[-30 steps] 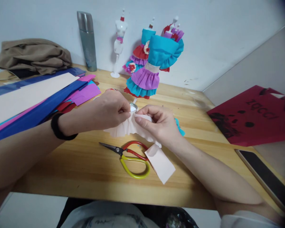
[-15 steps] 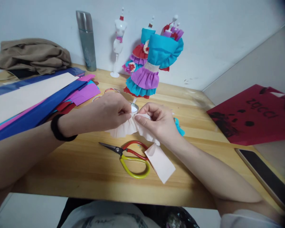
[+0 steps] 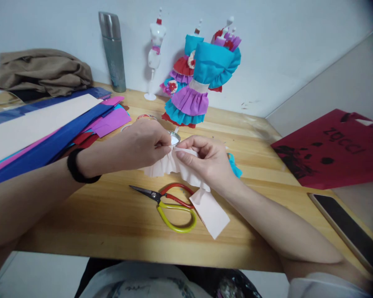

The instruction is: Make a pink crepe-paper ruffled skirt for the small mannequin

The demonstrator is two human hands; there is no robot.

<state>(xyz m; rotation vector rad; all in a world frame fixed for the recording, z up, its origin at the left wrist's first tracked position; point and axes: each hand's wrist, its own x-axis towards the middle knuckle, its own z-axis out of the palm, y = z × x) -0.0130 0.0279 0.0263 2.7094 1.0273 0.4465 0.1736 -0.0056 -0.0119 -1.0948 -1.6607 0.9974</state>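
A pale pink ruffled strip of crepe paper (image 3: 192, 174) hangs between my two hands, gathered into small pleats along its top edge. My left hand (image 3: 146, 142) pinches that edge from the left, its fingers curled. From the right, my right hand (image 3: 209, 159) grips the same edge between thumb and forefinger. Scissors (image 3: 161, 200) with one red and one yellow handle lie on the table below the strip. Beside their handles rests a flat pale pink paper piece (image 3: 211, 215). Just behind my fingertips shows a small round container (image 3: 174, 138) with something white in it, partly hidden.
Dress forms in ruffled teal, purple and red paper (image 3: 202, 78) stand at the back, near a bare white form (image 3: 155, 54) and a flask (image 3: 113, 54). Coloured paper sheets (image 3: 49, 120) lie left. A red bag (image 3: 329, 153) and a phone (image 3: 345, 231) are right.
Both hands still hold the pleated strip. My right hand's fingertips have shifted slightly left, closer to my left hand, and the strip's lower edge hangs a little differently.
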